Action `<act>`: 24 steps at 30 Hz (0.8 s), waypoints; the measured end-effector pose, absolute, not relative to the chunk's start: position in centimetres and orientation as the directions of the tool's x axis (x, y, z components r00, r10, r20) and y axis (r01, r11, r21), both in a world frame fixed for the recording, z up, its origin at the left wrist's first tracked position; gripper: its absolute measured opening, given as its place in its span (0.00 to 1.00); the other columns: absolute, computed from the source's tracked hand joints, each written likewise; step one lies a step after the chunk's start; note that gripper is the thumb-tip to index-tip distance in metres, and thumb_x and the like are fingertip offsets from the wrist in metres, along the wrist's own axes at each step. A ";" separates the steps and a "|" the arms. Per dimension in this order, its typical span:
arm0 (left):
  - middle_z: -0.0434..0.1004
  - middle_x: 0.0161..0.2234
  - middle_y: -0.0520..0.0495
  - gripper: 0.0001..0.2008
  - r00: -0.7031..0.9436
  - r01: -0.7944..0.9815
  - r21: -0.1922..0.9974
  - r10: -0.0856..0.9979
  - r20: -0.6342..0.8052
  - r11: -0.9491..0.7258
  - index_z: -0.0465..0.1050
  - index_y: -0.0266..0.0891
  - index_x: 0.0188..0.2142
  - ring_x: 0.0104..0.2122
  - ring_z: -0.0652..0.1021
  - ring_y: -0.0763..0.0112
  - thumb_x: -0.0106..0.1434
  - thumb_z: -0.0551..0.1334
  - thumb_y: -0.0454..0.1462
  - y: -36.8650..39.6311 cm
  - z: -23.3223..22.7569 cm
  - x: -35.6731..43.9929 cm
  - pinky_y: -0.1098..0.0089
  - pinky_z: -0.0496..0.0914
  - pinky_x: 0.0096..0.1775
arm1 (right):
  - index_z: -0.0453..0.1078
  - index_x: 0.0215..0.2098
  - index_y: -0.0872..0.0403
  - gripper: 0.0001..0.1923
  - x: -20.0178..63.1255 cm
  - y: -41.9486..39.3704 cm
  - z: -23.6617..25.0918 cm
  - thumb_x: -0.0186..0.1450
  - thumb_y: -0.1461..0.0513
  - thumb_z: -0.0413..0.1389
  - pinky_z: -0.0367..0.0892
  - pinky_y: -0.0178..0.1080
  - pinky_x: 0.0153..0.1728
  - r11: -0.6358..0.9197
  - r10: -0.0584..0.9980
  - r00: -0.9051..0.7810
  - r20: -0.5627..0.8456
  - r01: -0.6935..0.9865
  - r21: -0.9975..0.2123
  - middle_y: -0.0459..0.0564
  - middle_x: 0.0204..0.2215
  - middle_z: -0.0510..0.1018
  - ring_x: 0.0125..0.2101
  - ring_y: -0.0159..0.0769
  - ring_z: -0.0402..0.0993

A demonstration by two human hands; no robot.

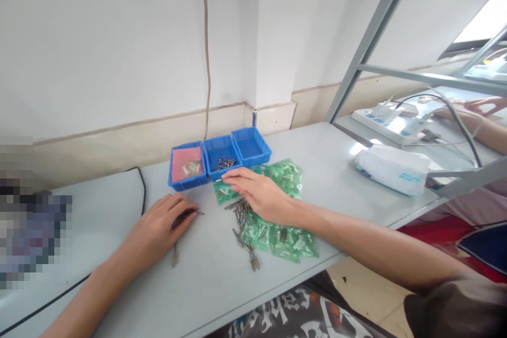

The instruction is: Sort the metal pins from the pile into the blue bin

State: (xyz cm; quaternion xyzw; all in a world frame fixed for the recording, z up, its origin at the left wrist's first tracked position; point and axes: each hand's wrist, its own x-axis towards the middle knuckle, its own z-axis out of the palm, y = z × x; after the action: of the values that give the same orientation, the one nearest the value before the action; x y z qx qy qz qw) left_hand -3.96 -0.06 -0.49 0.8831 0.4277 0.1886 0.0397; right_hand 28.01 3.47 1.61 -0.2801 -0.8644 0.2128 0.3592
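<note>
Your right hand [259, 194] lies flat and open, palm down, on a spread of green plastic bags [277, 232] at the middle of the grey table [325, 169], its fingertips reaching toward the bags' far-left corner. Loose metal pins [242, 222] are scattered just under and beside that hand, trailing toward the table's near edge. Your left hand [160, 224] rests on the table well to the left, fingers curled over a thin dark tool [186, 215] whose tip pokes out toward the pins; whether the fingers truly pinch it cannot be told. One more pin [174, 260] lies just below that hand.

Beyond the bags stand three blue bins in a row: the left bin [186, 166] holds a pink sheet with small pale parts, the middle bin [222, 156] a few metal pins, the right bin [251, 145] shows only its floor. A black cable [141, 190] curves across the table at left. To the right lies a white packet [394, 168], with a grey metal frame [368, 31] rising behind it. Past the frame, another person's hand [481, 108] works at a neighbouring bench.
</note>
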 end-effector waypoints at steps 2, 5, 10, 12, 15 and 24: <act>0.78 0.48 0.46 0.10 0.567 0.739 0.230 0.769 0.295 -0.633 0.75 0.46 0.51 0.48 0.78 0.59 0.79 0.57 0.43 0.0 -0.5 -4.0 0.60 0.73 0.50 | 0.78 0.56 0.52 0.15 28.1 3.7 1.8 0.80 0.64 0.49 0.75 0.49 0.60 0.744 0.657 -0.537 0.529 0.344 -0.574 0.55 0.57 0.81 0.56 0.43 0.80; 0.78 0.48 0.46 0.10 0.566 0.738 0.229 0.767 0.303 -0.635 0.75 0.47 0.51 0.48 0.78 0.59 0.79 0.58 0.44 0.0 -0.6 -4.1 0.61 0.73 0.51 | 0.81 0.45 0.52 0.09 28.1 3.8 1.8 0.77 0.65 0.56 0.76 0.46 0.56 0.728 0.681 -0.454 0.574 0.338 -0.596 0.52 0.49 0.86 0.50 0.41 0.83; 0.79 0.48 0.46 0.09 0.565 0.730 0.242 0.764 0.311 -0.639 0.76 0.46 0.51 0.48 0.79 0.60 0.79 0.58 0.43 0.0 -0.7 -4.2 0.61 0.73 0.50 | 0.77 0.46 0.51 0.11 28.2 3.8 1.6 0.73 0.71 0.56 0.75 0.40 0.48 0.714 0.693 -0.436 0.574 0.311 -0.627 0.50 0.48 0.84 0.47 0.38 0.81; 0.79 0.48 0.46 0.10 0.564 0.730 0.244 0.765 0.312 -0.638 0.76 0.46 0.51 0.47 0.79 0.60 0.79 0.58 0.43 0.0 -0.8 -4.2 0.61 0.74 0.49 | 0.76 0.46 0.51 0.12 28.3 3.8 1.5 0.72 0.72 0.55 0.74 0.38 0.44 0.717 0.691 -0.445 0.570 0.318 -0.621 0.50 0.46 0.82 0.45 0.37 0.79; 0.79 0.48 0.45 0.10 0.562 0.731 0.246 0.765 0.314 -0.637 0.76 0.46 0.52 0.47 0.80 0.60 0.79 0.57 0.44 0.0 -0.8 -4.3 0.61 0.74 0.49 | 0.74 0.44 0.51 0.10 28.5 3.8 1.5 0.73 0.71 0.55 0.72 0.37 0.43 0.734 0.673 -0.452 0.586 0.305 -0.607 0.50 0.43 0.80 0.43 0.37 0.77; 0.80 0.49 0.45 0.11 0.546 0.746 0.243 0.778 0.312 -0.620 0.77 0.47 0.52 0.48 0.80 0.60 0.79 0.58 0.44 -0.1 -0.4 -4.1 0.61 0.75 0.50 | 0.75 0.41 0.50 0.02 28.2 3.8 1.8 0.73 0.61 0.61 0.79 0.40 0.37 0.446 0.862 -0.339 0.377 0.155 -0.881 0.47 0.37 0.81 0.37 0.38 0.79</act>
State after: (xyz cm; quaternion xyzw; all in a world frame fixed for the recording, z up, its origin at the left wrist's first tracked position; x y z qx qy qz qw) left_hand -4.10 -0.14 -0.40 0.8782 0.4337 0.1976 0.0407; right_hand 28.18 3.79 1.80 -0.3534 -0.7194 0.3899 0.4533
